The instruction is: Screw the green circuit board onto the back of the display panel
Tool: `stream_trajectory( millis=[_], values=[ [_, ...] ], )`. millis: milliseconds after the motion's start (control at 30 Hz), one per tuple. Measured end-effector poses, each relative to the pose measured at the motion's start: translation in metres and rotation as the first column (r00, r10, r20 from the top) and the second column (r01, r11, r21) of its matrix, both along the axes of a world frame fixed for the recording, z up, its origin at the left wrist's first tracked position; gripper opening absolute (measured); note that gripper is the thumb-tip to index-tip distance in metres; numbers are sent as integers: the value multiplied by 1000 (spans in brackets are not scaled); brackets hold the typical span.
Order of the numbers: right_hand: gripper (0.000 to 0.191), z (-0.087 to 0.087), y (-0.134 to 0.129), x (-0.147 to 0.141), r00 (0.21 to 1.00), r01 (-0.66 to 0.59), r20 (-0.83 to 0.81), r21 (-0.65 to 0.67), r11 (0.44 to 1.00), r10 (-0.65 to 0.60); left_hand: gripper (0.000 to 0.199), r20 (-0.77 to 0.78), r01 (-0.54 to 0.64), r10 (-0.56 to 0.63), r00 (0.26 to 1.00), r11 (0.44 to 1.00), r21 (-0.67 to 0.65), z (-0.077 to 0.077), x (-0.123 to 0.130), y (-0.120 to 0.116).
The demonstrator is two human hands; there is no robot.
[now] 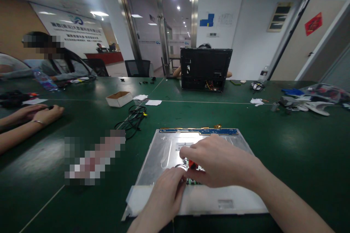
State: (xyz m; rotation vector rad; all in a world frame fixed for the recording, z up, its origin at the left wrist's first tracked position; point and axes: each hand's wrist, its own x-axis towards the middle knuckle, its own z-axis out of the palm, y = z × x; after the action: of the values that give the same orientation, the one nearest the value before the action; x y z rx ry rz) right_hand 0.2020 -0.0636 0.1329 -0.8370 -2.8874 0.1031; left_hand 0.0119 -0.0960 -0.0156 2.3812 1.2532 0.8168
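A flat silvery panel (153, 158) lies on the green table, with a blue circuit strip (218, 131) along its far edge and a pale band (202, 204) across its near side. Over the middle of the panel, my right hand (216, 160) is closed around a small red and black tool (193, 164), whose lower end is hidden. My left hand (168, 189) rests on the panel beside it, fingertips together near a green circuit board (193, 181); whatever they pinch is hidden.
Black cables (133, 120) and an open cardboard box (119, 99) lie beyond the panel to the left. A black monitor casing (206, 69) stands at the far side. At the left are another person's hands (45, 114); plastic parts (303, 103) lie right.
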Motion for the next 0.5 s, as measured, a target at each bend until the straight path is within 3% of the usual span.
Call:
stream_trajectory(
  millis=[300, 500],
  values=[
    [12, 2, -2, 1, 999, -45, -10, -36, 998, 44, 12, -33, -15, 15, 999, 1000, 9, -1, 1, 0],
    [10, 1, 0, -1, 1000, 4, 5, -8, 1000, -4, 14, -17, -2, 2, 1000, 1000, -17, -2, -1, 0]
  ],
)
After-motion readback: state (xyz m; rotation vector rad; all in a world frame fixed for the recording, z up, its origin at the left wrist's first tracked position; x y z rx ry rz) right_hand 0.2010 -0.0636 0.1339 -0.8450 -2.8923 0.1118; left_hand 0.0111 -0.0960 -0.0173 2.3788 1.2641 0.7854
